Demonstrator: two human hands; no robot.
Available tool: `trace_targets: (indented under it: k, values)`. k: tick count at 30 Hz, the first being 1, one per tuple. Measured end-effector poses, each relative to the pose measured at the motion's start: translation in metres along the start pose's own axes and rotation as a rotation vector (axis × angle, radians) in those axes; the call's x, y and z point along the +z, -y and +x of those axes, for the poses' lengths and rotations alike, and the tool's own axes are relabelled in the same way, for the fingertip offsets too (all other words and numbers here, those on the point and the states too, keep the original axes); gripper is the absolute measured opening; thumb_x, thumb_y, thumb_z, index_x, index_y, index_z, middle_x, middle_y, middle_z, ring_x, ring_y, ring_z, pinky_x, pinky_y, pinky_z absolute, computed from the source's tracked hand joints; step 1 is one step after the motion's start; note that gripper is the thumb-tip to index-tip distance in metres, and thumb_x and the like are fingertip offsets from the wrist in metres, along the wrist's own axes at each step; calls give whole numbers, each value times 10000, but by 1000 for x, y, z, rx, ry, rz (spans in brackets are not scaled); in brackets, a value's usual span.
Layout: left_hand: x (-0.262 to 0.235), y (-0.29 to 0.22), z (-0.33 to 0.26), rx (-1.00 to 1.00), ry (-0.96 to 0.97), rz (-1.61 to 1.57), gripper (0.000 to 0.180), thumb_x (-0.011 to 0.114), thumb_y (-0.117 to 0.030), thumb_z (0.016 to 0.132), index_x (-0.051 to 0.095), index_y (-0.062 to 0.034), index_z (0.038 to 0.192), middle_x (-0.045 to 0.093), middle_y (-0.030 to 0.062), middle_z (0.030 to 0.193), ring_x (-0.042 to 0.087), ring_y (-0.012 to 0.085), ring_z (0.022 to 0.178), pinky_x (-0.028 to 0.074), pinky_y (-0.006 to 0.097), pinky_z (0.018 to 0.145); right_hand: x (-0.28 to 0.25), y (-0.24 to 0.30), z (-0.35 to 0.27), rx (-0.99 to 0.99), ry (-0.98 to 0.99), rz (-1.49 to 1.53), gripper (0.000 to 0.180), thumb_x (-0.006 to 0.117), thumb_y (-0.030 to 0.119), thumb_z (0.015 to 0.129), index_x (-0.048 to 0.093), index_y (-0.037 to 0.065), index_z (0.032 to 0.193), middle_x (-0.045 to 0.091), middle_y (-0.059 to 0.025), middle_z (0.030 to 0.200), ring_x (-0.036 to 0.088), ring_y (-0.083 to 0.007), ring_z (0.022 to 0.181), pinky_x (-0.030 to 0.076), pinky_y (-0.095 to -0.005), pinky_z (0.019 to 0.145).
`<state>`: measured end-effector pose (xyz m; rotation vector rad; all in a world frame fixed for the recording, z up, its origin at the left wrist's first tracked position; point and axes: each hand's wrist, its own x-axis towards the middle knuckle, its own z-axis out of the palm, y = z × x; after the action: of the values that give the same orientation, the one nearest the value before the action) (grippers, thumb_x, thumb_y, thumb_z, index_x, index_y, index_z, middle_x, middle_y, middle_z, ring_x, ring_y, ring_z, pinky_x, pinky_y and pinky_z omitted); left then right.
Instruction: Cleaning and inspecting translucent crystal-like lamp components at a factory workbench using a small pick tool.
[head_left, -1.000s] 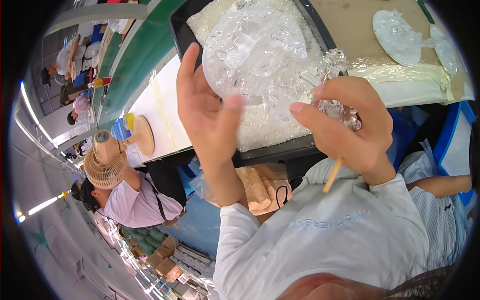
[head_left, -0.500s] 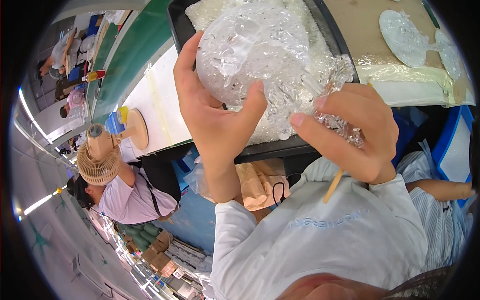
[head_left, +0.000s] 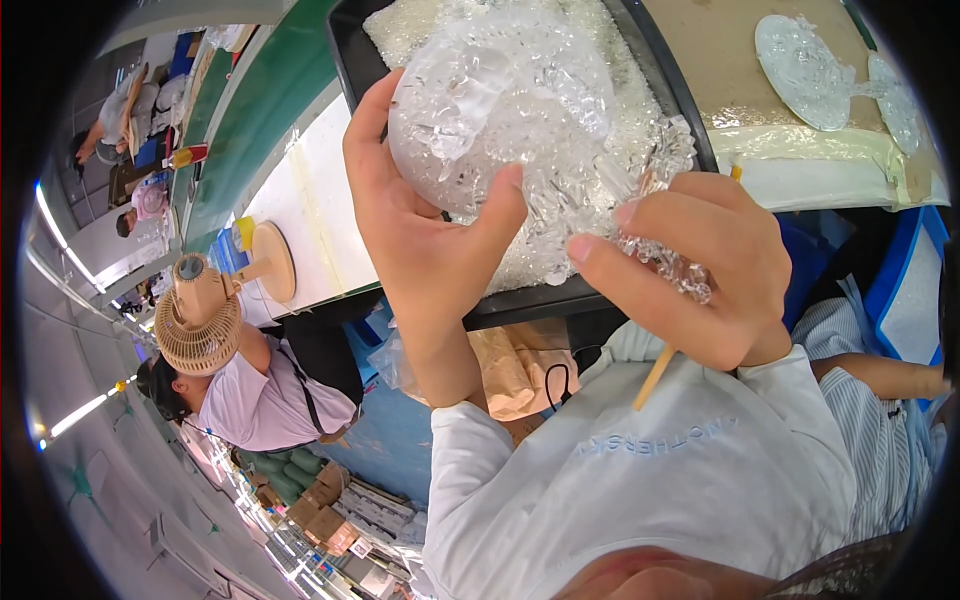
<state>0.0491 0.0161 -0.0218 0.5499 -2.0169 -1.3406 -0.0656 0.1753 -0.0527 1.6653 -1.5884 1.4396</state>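
A clear, round, disc-like piece (head_left: 430,150) with a bumpy, glassy surface is tilted over a black tray (head_left: 672,60) of clear granules (head_left: 610,50). My left hand (head_left: 425,225) grips its left edge, thumb across the near side and fingers behind. Clear, jagged crystal-like pieces (head_left: 600,190) jut from its lower right side; whether they are all joined to it I cannot tell. My right hand (head_left: 705,265) is curled beside them, index finger and thumb close to the pieces. A thin wooden stick (head_left: 655,378) sticks out below that hand; its other end is hidden.
Right of the tray, more clear round pieces (head_left: 805,75) lie on a brown board (head_left: 715,30). A beige fan (head_left: 200,320) stands on the white table (head_left: 310,200) at left, with a seated person (head_left: 270,390) behind it. Another person's striped sleeve (head_left: 850,400) is close at right.
Both hands and the round piece have shifted slightly left. The wooden stick has moved a little left with my right hand, and my hold looks the same.
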Motion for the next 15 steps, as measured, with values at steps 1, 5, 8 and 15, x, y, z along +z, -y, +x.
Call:
trace_targets:
  k: [1, 5, 8, 15]
  values:
    - [-1, 1, 0, 18, 3, 26, 797, 725, 50, 671, 340, 48, 1369, 472, 127, 1244, 546, 200, 1130, 486, 315, 933, 0, 0, 0, 2, -1, 0, 454, 718, 115, 486, 759, 95, 938, 583, -81, 963, 591, -233, 758, 510, -274, 590]
    - [-2, 1, 1, 19, 14, 39, 798, 727, 45, 664, 347, 47, 1366, 465, 121, 1239, 534, 193, 1133, 470, 308, 947, -1, -1, 1, -5, 26, -5, 446, 725, 105, 492, 759, 99, 937, 581, -75, 957, 592, -231, 762, 511, -275, 592]
    - [-5, 3, 1, 28, 22, 47, 807, 727, 45, 658, 347, 46, 1370, 462, 116, 1239, 516, 194, 1158, 458, 306, 962, 0, 1, 1, 6, 24, 0, 452, 725, 96, 483, 758, 99, 934, 581, -75, 958, 591, -232, 761, 508, -272, 589]
    - [-11, 1, 9, 188, 60, 172, 887, 790, -19, 612, 356, 39, 1384, 465, 135, 1300, 514, 232, 1177, 458, 327, 959, 2, -2, 0, -27, -10, -43, 468, 719, 94, 464, 754, 101, 930, 586, -75, 965, 586, -237, 751, 503, -275, 574]
